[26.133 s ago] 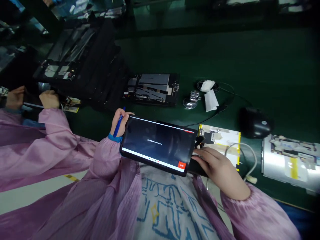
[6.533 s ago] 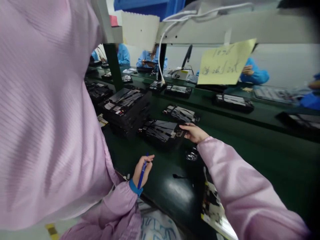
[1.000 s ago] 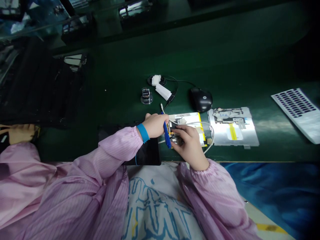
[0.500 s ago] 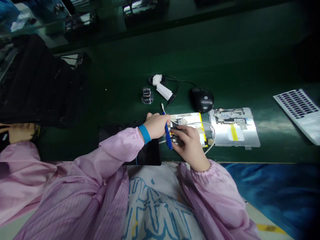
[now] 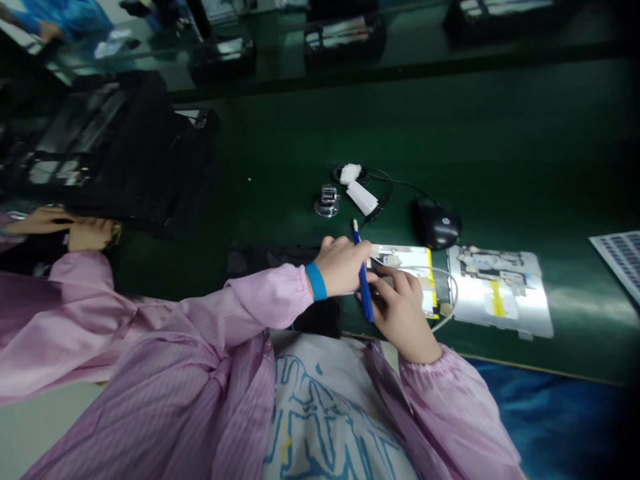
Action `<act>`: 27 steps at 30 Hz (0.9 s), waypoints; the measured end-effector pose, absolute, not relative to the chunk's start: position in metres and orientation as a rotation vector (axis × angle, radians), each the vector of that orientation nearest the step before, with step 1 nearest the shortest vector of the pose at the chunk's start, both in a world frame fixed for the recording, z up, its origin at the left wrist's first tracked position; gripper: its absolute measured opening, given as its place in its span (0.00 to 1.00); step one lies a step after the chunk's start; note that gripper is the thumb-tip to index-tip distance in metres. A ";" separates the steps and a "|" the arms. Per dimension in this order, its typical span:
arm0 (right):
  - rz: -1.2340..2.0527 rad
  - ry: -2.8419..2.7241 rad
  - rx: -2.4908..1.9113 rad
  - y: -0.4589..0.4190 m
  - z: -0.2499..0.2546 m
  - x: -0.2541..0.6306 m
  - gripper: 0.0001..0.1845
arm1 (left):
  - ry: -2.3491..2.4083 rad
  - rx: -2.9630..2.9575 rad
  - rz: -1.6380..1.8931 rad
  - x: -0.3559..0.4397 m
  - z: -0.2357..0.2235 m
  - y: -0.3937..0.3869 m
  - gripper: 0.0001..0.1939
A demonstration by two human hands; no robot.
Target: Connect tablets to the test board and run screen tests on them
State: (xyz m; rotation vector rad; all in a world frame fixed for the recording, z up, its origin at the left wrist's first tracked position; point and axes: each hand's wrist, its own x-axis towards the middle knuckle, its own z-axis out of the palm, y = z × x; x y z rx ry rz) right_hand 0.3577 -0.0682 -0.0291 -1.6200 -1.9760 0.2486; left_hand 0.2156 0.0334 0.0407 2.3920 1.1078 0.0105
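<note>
Left hand (image 5: 341,268): grip closed around a slim blue pen (image 5: 367,297). Right hand (image 5: 404,317): fingers bent at the white, yellow-edged electronic assembly (image 5: 414,257) on the green table (image 5: 475,127); whether its grip pinches anything, cannot tell.

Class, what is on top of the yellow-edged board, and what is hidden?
A pale cable crosses the yellow-edged board. Left hand, right hand and blue pen cover part of its left end; details beneath cannot be seen.

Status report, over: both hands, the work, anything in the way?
Left hand gripping blue pen. Right hand at yellow-edged board, fingertips partly hidden. White cable loops across it, possibly in the way; black mouse beyond.
</note>
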 end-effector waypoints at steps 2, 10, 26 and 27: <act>0.226 -1.980 -1.587 -0.068 -0.031 0.354 0.17 | 1.030 2.489 0.122 0.198 0.051 0.014 0.18; 0.187 -1.950 -1.552 -0.061 -0.034 0.326 0.11 | 0.678 2.752 0.030 0.144 0.039 -0.043 0.14; 0.370 -1.517 -1.706 -0.046 -0.022 0.252 0.15 | 0.659 2.602 0.004 0.064 0.046 0.018 0.24; 0.381 -1.468 -1.746 -0.047 -0.019 0.254 0.14 | 0.658 2.580 0.015 0.063 0.051 0.023 0.24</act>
